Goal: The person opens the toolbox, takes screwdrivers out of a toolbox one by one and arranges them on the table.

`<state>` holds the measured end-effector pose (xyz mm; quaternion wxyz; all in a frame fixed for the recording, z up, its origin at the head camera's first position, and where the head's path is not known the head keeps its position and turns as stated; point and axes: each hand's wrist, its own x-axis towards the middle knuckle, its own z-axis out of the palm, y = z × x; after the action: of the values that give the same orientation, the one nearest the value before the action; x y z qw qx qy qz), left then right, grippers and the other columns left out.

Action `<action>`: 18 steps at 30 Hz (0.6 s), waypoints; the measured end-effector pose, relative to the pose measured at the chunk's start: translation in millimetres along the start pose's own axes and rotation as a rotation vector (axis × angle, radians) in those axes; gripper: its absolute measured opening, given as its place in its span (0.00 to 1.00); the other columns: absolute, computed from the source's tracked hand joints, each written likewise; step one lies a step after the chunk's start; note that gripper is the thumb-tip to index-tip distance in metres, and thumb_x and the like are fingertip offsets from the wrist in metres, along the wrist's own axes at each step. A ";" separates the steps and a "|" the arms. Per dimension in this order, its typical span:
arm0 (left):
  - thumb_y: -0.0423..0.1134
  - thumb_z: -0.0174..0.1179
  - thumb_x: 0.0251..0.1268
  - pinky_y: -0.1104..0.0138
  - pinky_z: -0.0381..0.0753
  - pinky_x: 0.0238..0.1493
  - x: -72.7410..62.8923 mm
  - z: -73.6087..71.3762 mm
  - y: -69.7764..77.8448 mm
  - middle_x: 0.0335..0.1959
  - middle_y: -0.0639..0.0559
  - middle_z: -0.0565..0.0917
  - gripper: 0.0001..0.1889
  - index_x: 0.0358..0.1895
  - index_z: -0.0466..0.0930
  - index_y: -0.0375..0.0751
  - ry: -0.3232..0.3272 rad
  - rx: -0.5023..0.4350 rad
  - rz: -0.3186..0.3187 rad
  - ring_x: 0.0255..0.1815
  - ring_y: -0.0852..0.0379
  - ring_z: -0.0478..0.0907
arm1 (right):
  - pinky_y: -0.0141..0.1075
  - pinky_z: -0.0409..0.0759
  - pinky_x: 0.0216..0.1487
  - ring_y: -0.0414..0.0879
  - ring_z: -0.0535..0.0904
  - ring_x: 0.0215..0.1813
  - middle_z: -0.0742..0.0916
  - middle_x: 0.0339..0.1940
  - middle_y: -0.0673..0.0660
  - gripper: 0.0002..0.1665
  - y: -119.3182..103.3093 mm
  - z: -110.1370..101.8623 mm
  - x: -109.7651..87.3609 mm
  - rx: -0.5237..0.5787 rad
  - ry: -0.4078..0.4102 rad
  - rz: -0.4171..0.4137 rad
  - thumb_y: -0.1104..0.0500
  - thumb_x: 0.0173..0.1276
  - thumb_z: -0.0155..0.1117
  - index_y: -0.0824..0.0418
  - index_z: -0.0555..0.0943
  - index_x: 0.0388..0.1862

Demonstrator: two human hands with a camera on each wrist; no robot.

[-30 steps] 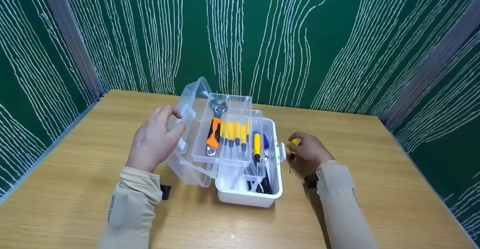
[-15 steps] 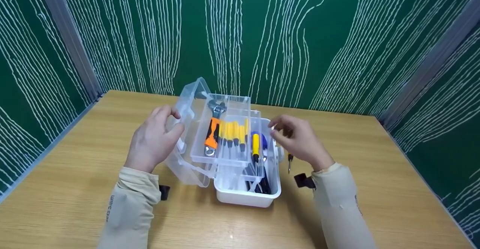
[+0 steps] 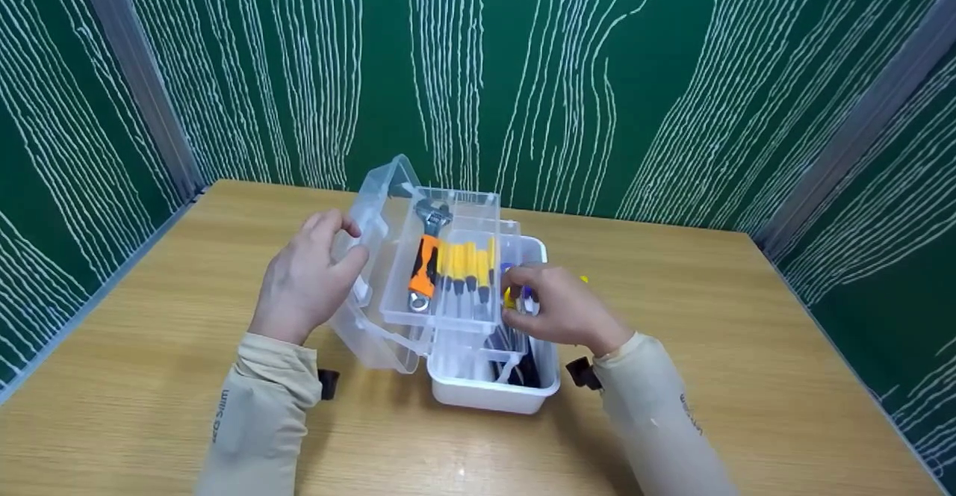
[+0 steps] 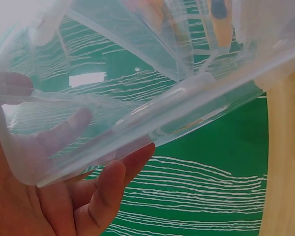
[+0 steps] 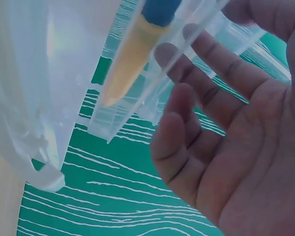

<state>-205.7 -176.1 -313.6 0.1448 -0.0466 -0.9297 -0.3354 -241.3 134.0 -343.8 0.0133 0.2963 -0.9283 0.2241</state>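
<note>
The right hand, right of centre in the head view, reaches in over the open toolbox at mid-frame, its fingers spread and loosely bent; nothing is clearly pinched, and whether the tips touch the clear plastic is hard to tell. Just ahead of them sits a yellow handle behind a clear wall, so a slow approach with the fingertips leading seems best, avoiding a knock to the raised tray. That tray bears an orange wrench and upright-looking yellow-handled screwdrivers, which a bump could rattle. Left of centre, the left hand pinches the clear lid; a light, even hold should steady everything without dragging the box across the table.
</note>
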 end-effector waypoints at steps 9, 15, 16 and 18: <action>0.49 0.46 0.66 0.50 0.81 0.46 -0.1 -0.9 1.5 0.51 0.49 0.73 0.14 0.51 0.69 0.50 -0.016 -0.008 -0.014 0.47 0.46 0.75 | 0.34 0.80 0.43 0.45 0.77 0.41 0.82 0.41 0.50 0.18 -4.6 1.7 0.5 0.008 -0.035 0.075 0.53 0.61 0.67 0.53 0.82 0.50; 0.49 0.47 0.66 0.47 0.81 0.48 -0.1 -1.0 2.1 0.52 0.49 0.73 0.14 0.51 0.68 0.50 -0.022 -0.015 -0.024 0.48 0.46 0.75 | 0.37 0.82 0.49 0.46 0.77 0.42 0.84 0.43 0.50 0.21 -5.9 7.2 2.6 -0.018 -0.083 0.125 0.52 0.63 0.65 0.53 0.81 0.55; 0.49 0.47 0.66 0.47 0.81 0.48 0.0 -1.0 2.1 0.52 0.49 0.73 0.14 0.51 0.68 0.50 -0.022 -0.015 -0.024 0.48 0.46 0.75 | 0.38 0.82 0.49 0.46 0.77 0.42 0.84 0.43 0.49 0.21 -6.1 8.2 2.8 -0.020 -0.088 0.132 0.52 0.63 0.65 0.53 0.81 0.55; 0.49 0.47 0.66 0.47 0.81 0.49 0.0 -0.8 2.0 0.51 0.49 0.73 0.14 0.51 0.68 0.50 -0.022 -0.017 -0.025 0.48 0.46 0.75 | 0.37 0.82 0.49 0.45 0.77 0.42 0.83 0.43 0.49 0.21 -6.7 10.0 3.1 -0.023 -0.094 0.146 0.52 0.63 0.65 0.52 0.81 0.56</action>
<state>-205.1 -175.1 -311.8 0.1299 -0.0401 -0.9289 -0.3444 -239.1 123.2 -349.6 -0.0431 0.2379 -0.9496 0.1997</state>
